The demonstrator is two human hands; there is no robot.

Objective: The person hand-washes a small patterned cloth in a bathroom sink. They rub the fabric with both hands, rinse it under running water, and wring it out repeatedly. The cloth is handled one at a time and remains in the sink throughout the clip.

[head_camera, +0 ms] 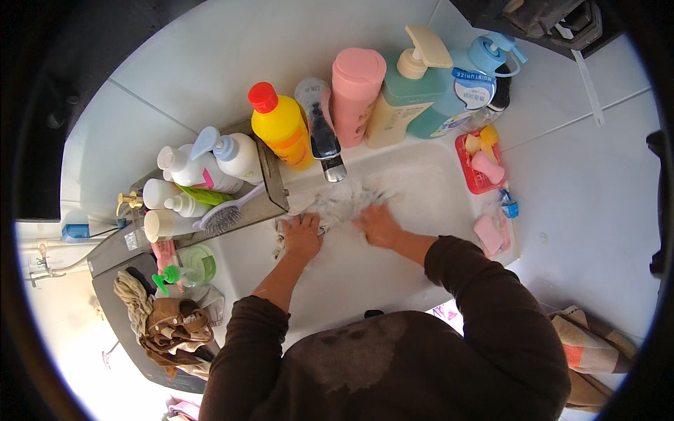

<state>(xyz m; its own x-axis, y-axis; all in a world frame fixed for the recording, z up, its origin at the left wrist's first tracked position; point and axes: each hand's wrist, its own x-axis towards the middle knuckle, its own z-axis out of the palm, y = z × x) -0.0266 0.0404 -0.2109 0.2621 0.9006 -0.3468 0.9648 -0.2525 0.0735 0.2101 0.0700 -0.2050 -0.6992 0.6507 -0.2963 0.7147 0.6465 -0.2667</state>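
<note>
A wet, pale cloth with dark patches (337,202) lies bunched in the white washbasin (421,263), under the faucet (334,171). My left hand (304,239) rests palm down on the left part of this cloth, fingers spread. Some of the fabric shows past its outer side. At the cloth's right edge, my right hand (380,226) is blurred, its fingertips touching or very close to the fabric. Whether those fingers grip any of it cannot be made out. Both dark sleeves are pushed up the forearms.
Along the back rim stand a yellow bottle with a red cap (284,131), a pink bottle (358,97) and pump bottles (403,102). A grey bin (271,173) at left holds bottles and a hairbrush (224,218). Brown clothes (176,326) lie lower left. Soap dishes (479,179) line the right.
</note>
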